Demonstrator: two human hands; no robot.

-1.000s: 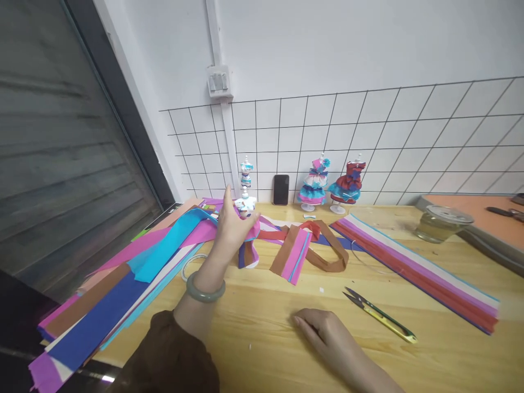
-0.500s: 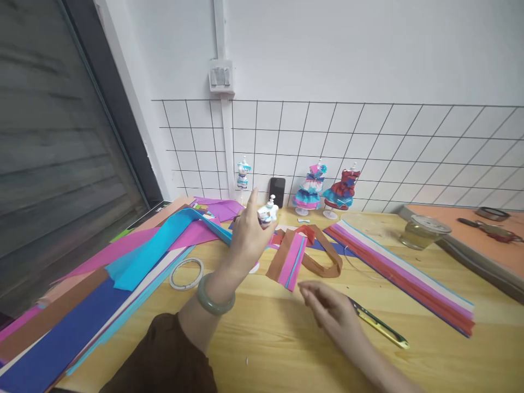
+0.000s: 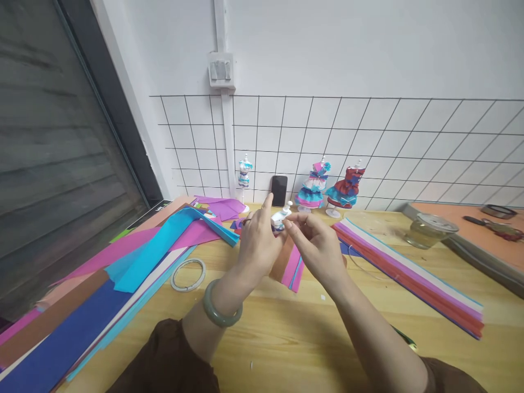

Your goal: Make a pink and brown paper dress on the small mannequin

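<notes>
A small white dress form (image 3: 280,216) with a knobbed top leans between my two hands above the middle of the table. My left hand (image 3: 258,236) is wrapped round it from the left, index finger pointing up. On its right side, my right hand (image 3: 317,243) has thumb and forefinger pinched together at the form's upper part; whatever they pinch is too small to make out. Brown and pink crepe paper strips (image 3: 295,275) lie beneath the hands, partly covered by them.
Long crepe paper strips lie left (image 3: 77,322) and right (image 3: 413,278). A tape roll (image 3: 187,274) is near my left wrist. My right forearm mostly covers a cutter (image 3: 405,337). Dressed miniature forms (image 3: 313,188) and a phone (image 3: 279,190) stand by the wall; a glass jar (image 3: 429,230) sits right.
My right hand has moved up and left from the tabletop to the dress form. My left hand has shifted slightly right with the form, which now tilts more to the right.
</notes>
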